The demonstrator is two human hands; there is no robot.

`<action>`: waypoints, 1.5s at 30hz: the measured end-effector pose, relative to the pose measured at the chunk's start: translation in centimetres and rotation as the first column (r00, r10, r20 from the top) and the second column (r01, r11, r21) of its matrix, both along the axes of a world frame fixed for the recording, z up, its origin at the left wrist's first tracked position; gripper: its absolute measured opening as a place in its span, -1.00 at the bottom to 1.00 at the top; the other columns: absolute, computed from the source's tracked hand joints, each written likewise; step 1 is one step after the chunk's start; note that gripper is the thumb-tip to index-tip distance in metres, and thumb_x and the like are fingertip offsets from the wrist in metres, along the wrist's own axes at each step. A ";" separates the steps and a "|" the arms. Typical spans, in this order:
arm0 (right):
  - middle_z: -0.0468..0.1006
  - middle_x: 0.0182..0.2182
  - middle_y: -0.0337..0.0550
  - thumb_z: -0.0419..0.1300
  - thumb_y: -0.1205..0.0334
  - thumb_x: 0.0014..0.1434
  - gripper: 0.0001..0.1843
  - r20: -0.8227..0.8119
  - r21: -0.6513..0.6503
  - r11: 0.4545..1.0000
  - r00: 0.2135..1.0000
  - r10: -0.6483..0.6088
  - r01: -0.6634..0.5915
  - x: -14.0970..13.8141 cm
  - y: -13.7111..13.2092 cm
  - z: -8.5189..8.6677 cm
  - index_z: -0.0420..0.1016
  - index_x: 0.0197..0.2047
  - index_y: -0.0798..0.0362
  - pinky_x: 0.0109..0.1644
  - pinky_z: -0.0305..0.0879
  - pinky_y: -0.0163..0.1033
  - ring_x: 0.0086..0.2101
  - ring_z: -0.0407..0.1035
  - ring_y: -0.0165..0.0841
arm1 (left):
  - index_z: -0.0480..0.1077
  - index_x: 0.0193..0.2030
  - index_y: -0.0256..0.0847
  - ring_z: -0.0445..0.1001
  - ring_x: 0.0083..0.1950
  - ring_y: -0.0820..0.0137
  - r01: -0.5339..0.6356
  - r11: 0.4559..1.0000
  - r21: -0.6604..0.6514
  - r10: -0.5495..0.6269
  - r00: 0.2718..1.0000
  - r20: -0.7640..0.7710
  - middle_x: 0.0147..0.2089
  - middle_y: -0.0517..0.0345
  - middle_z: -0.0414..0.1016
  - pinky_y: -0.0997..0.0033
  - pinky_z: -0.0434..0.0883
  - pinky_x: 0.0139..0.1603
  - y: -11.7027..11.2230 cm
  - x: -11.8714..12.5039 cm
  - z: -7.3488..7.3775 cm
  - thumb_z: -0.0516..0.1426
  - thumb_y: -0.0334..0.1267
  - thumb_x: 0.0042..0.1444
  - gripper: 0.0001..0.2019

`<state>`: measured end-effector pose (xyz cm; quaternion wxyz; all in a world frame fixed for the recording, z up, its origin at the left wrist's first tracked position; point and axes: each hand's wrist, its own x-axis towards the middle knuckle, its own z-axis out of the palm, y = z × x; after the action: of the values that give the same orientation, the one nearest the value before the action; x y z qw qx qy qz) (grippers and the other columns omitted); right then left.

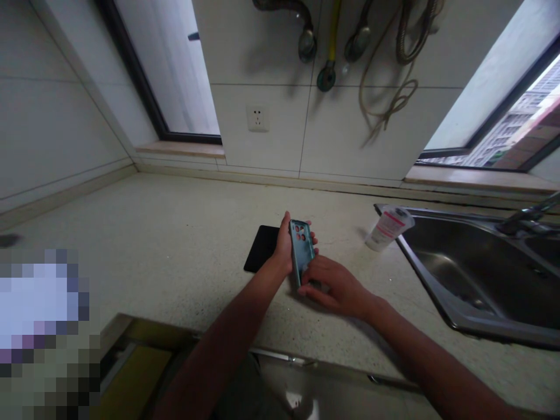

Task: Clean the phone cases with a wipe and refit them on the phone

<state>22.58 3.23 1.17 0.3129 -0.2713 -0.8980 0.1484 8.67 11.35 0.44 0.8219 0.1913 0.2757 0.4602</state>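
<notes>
A light teal phone case, with camera cutouts at its top end, is held over the counter. Skin tones show through the cutouts, and its hollow inner side seems to face me. My left hand wraps round it from behind, thumb along the left edge and fingertips past the right edge. My right hand bends its fingers onto the lower end of the case; whether something small lies under them is hidden. Behind my left hand, a flat black rectangular object lies on the counter, partly covered by the hand.
On the pale speckled countertop, a clear plastic cup with red print lies tilted against the rim of the steel sink. Pipe fittings and a socket are on the tiled wall. A blurred-out patch covers the lower left.
</notes>
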 end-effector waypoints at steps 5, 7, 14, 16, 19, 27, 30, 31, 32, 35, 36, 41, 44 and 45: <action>0.52 -0.40 -0.17 0.20 0.00 0.26 -0.73 -0.246 -0.212 0.938 0.914 -0.322 0.273 0.5 0.8 -0.4 0.45 -0.32 0.02 -0.24 0.32 -0.20 -0.36 0.39 -0.32 | 0.35 -0.18 -0.20 0.30 -0.57 0.47 -0.058 0.996 0.074 0.062 0.997 -0.048 -0.52 0.23 0.31 0.48 0.24 -0.59 -0.1 0.8 -0.5 0.09 0.39 0.03 -0.38; 0.52 -0.40 -0.20 0.25 -0.02 0.19 -0.73 -0.312 -0.381 0.884 0.863 -0.397 0.269 0.6 1.0 -0.3 0.46 -0.30 0.02 -0.30 0.32 -0.22 -0.40 0.39 -0.34 | 0.35 -0.23 -0.21 0.23 -0.58 0.52 -0.102 0.986 0.134 0.113 0.990 -0.079 -0.55 0.31 0.23 0.49 0.19 -0.59 -0.2 1.1 -0.7 0.23 0.32 -0.07 -0.42; 0.51 -0.50 -0.25 0.38 -0.06 -0.02 -0.64 -0.437 -0.776 0.629 0.680 -0.589 0.046 0.5 1.5 -0.2 0.48 -0.34 0.05 -0.48 0.23 -0.30 -0.54 0.31 -0.41 | 0.40 -0.41 -0.26 0.33 -0.51 0.53 -0.066 0.955 0.289 0.080 0.996 -0.037 -0.51 0.26 0.38 0.50 0.30 -0.43 -0.3 0.8 -0.4 0.45 -0.08 -0.22 -0.60; 0.53 -0.50 -0.24 0.41 -0.04 -0.05 -0.64 -0.490 -0.821 0.565 0.597 -0.635 -0.074 0.6 1.6 0.1 0.48 -0.37 0.05 -0.47 0.26 -0.30 -0.54 0.34 -0.41 | 0.42 -0.41 -0.29 0.41 -0.49 0.47 -0.048 0.970 0.238 0.054 0.998 -0.020 -0.50 0.19 0.45 0.45 0.37 -0.37 -0.4 0.6 -0.1 0.41 -0.13 -0.14 -0.67; 0.58 -0.45 -0.20 0.44 -0.02 -0.08 -0.65 -0.541 -0.815 0.553 0.564 -0.624 -0.170 0.4 1.6 0.5 0.49 -0.38 0.05 -0.39 0.36 -0.26 -0.49 0.41 -0.37 | 0.45 -0.31 -0.28 0.53 -0.43 0.33 0.038 0.990 0.139 -0.047 0.997 0.062 -0.43 0.08 0.54 0.33 0.46 -0.28 -0.5 0.3 0.1 0.29 -0.17 0.01 -0.78; 0.61 -0.43 -0.15 0.36 -0.11 0.01 -0.64 -0.469 -0.834 0.541 0.651 -0.597 -0.105 0.8 2.6 -0.4 0.54 -0.39 0.04 -0.33 0.41 -0.23 -0.42 0.45 -0.31 | 0.44 0.00 -0.34 0.58 0.01 0.09 0.140 0.981 0.132 -0.166 0.962 0.215 -0.03 -0.17 0.60 0.07 0.44 0.08 -0.3 0.6 -0.1 0.06 -0.47 -0.14 -0.52; 0.61 -0.40 -0.15 0.32 -0.10 0.05 -0.67 -0.514 -0.782 0.624 0.553 -0.656 0.013 2.0 3.4 -0.7 0.53 -0.39 0.01 -0.34 0.40 -0.23 -0.38 0.45 -0.31 | 0.39 0.14 -0.31 0.54 0.09 0.08 0.111 0.988 0.109 -0.137 0.956 0.260 0.05 -0.14 0.57 0.00 0.41 0.13 -0.4 0.6 0.1 0.03 -0.49 -0.22 -0.34; 0.60 -0.39 -0.16 0.33 -0.07 0.05 -0.70 -0.540 -0.758 0.650 0.509 -0.670 0.051 2.5 3.7 -0.7 0.53 -0.39 0.00 -0.34 0.40 -0.24 -0.38 0.45 -0.32 | 0.37 0.17 -0.31 0.53 0.10 0.08 0.095 0.989 0.109 -0.121 0.956 0.268 0.07 -0.14 0.56 -0.01 0.40 0.14 -0.4 0.6 0.1 0.02 -0.49 -0.24 -0.30; 0.58 -0.40 -0.18 0.35 -0.04 0.03 -0.72 -0.567 -0.738 0.670 0.462 -0.682 0.083 2.9 3.9 -0.6 0.52 -0.38 0.00 -0.36 0.39 -0.25 -0.40 0.44 -0.33 | 0.36 0.19 -0.31 0.53 0.11 0.08 0.082 0.990 0.112 -0.110 0.956 0.273 0.08 -0.14 0.56 -0.01 0.40 0.15 -0.4 0.6 0.1 0.02 -0.49 -0.25 -0.28; 0.53 -0.47 -0.26 0.42 0.08 -0.04 -0.74 -0.632 -0.687 0.710 0.357 -0.688 0.154 3.6 4.1 -0.3 0.52 -0.33 0.00 -0.42 0.32 -0.29 -0.47 0.39 -0.39 | 0.35 0.20 -0.31 0.56 0.06 0.10 0.079 0.989 0.122 -0.110 0.958 0.265 0.05 -0.13 0.57 0.01 0.43 0.12 -0.4 0.5 -0.1 0.01 -0.52 -0.28 -0.25; 0.52 -0.48 -0.27 0.42 0.10 -0.05 -0.74 -0.645 -0.663 0.726 0.353 -0.677 0.182 3.6 4.0 -0.2 0.53 -0.31 0.00 -0.41 0.32 -0.29 -0.48 0.38 -0.40 | 0.36 0.18 -0.31 0.58 0.02 0.12 0.092 0.989 0.118 -0.119 0.960 0.252 0.02 -0.12 0.59 0.01 0.45 0.09 -0.4 0.5 -0.3 0.01 -0.53 -0.27 -0.27; 0.61 -0.31 -0.14 0.34 0.09 0.10 -0.83 -0.546 -0.306 0.814 0.609 -0.575 0.494 3.1 3.0 0.1 0.62 -0.26 -0.04 -0.10 0.38 -0.04 -0.24 0.46 -0.22 | 0.46 -0.07 -0.31 0.62 -0.27 0.17 0.208 0.978 0.017 -0.208 0.963 0.170 -0.28 -0.08 0.63 0.08 0.54 -0.14 -0.5 1.1 -0.9 0.09 -0.41 -0.01 -0.67; 0.62 -0.32 -0.11 0.27 0.11 0.19 -0.86 -0.454 -0.010 0.802 0.712 -0.536 0.597 3.1 2.5 0.4 0.63 -0.24 -0.06 -0.07 0.34 0.02 -0.22 0.44 -0.17 | 0.46 -0.13 -0.26 0.59 -0.37 0.25 0.204 0.979 0.009 -0.202 0.962 0.185 -0.33 -0.02 0.61 0.11 0.54 -0.16 -0.6 1.6 -1.2 0.12 -0.28 0.11 -0.80; 0.61 -0.33 -0.11 0.25 0.12 0.21 -0.86 -0.451 0.037 0.789 0.714 -0.535 0.614 3.2 2.5 0.5 0.61 -0.25 -0.06 -0.09 0.34 0.01 -0.24 0.43 -0.17 | 0.46 -0.14 -0.25 0.58 -0.38 0.27 0.200 0.980 0.010 -0.198 0.964 0.179 -0.33 0.00 0.61 0.11 0.54 -0.16 -0.6 1.6 -1.3 0.12 -0.24 0.14 -0.80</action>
<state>25.76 5.72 1.71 0.5514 -0.4692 -0.6896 0.0144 10.29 10.78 -0.87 0.8863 0.1724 0.1819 0.3895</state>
